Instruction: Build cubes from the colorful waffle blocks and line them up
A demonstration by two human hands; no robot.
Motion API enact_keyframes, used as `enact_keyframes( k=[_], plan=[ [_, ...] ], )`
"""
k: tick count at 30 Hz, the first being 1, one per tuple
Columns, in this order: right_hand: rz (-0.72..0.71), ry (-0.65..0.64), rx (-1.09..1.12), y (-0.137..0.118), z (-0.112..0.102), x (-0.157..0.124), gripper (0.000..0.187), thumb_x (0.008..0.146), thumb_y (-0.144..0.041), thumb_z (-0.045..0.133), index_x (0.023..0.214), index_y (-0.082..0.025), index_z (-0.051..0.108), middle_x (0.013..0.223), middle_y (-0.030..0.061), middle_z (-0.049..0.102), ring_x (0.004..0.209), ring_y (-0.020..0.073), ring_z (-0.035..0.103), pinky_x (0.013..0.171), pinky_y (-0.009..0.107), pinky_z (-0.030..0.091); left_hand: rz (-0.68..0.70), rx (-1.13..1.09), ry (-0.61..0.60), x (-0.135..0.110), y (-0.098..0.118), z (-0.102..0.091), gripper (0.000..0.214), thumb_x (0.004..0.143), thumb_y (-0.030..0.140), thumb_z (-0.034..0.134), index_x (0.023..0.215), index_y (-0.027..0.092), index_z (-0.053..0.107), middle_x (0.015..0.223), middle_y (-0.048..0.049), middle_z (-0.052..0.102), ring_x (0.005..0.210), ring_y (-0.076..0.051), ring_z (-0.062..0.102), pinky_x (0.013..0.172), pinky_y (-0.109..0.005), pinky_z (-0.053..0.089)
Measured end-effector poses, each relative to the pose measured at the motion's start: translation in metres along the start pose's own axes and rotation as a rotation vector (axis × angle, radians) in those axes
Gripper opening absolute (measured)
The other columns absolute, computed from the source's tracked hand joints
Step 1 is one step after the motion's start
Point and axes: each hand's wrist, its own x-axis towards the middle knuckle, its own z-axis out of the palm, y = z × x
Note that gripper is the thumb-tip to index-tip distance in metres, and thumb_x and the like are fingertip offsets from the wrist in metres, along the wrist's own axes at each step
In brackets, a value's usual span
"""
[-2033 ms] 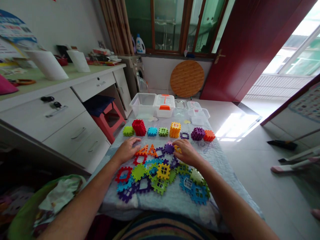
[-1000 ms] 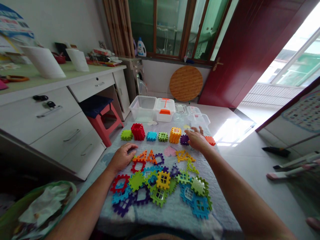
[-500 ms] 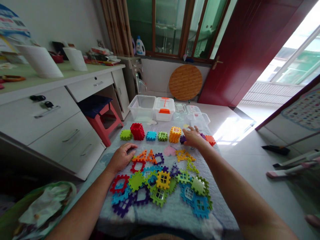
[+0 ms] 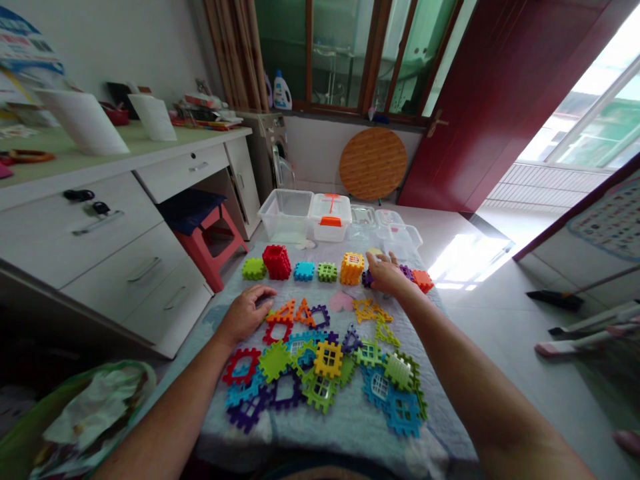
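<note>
Now, room: a tiled room is shown, with a dark red door (image 4: 500, 107) on the right and a white desk (image 4: 115, 220) on the left.
Surface: a pale blue quilted cover (image 4: 345, 437) is spread out ahead of the person.
Boxes: clear plastic boxes are lined up along its far end, one fitted with an orange latch (image 4: 329, 217).
Row: assembled blocks are set out in a line, a red cube (image 4: 277, 262) and a yellow-orange cube (image 4: 352, 268) among them.
Pile: flat interlocking plastic pieces (image 4: 320, 380) are heaped nearest the person.
Left hand (image 4: 245, 315): it is laid on the cover just beside an orange triangle piece (image 4: 285, 312); its fingers (image 4: 263, 291) are lightly curled, with nothing gripped.
Right hand (image 4: 387, 275): it is held at the row's right end, just over a purple piece (image 4: 368, 279); its fingers (image 4: 379, 261) are spread, with nothing seen gripped.
</note>
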Motion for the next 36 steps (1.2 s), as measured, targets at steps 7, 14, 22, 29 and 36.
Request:
enact_keyframes(
  k=[7,14,22,29,36],
  plan=[
    [0.02,0.108,0.093,0.005,-0.01,-0.014,0.081,0.07,-0.016,0.064,0.144,-0.009,0.032,0.119,0.0165,0.066,0.132,0.0318,0.04,0.113,0.049,0.017,0.014,0.009,-0.001,-0.001,0.0,-0.001,0.028,0.081,0.036,0.051,0.097,0.019,0.065,0.104,-0.007,0.067,0.101,-0.024,0.061,0.096,-0.039,0.047],
    [-0.042,0.319,0.41,0.006,-0.017,-0.085,0.022,0.085,-0.026,0.053,0.104,-0.019,0.063,0.107,0.0102,0.067,0.103,0.0243,0.06,0.093,0.037,0.045,-0.005,-0.032,0.004,-0.001,0.006,-0.002,0.029,0.08,0.039,0.053,0.097,0.018,0.066,0.102,-0.0071,0.068,0.098,-0.022,0.063,0.093,-0.036,0.049],
    [-0.289,0.174,0.492,-0.027,0.012,-0.162,0.064,0.081,-0.049,0.064,0.137,-0.025,0.046,0.143,0.0122,0.046,0.132,0.0308,0.041,0.106,0.051,0.038,0.103,0.091,-0.231,-0.037,0.04,-0.039,0.055,0.079,0.058,0.06,0.123,0.024,0.06,0.135,-0.0104,0.054,0.127,-0.031,0.048,0.108,-0.048,0.036],
    [-0.342,0.186,0.471,-0.06,0.022,-0.177,0.08,0.074,-0.049,0.069,0.145,-0.031,0.037,0.149,0.0111,0.039,0.138,0.0355,0.031,0.11,0.059,0.028,0.377,0.265,-0.254,-0.118,0.059,-0.019,0.102,0.058,0.071,0.072,0.145,0.033,0.037,0.154,-0.0136,0.029,0.138,-0.042,0.028,0.107,-0.06,0.033],
    [-0.347,0.212,0.435,-0.071,0.029,-0.162,0.062,0.079,-0.041,0.065,0.136,-0.023,0.05,0.142,0.0144,0.048,0.131,0.0334,0.039,0.108,0.057,0.032,0.417,0.329,-0.123,-0.12,0.056,0.003,0.09,0.068,0.068,0.067,0.144,0.028,0.04,0.152,-0.0136,0.033,0.138,-0.042,0.027,0.111,-0.061,0.024]
  ],
)
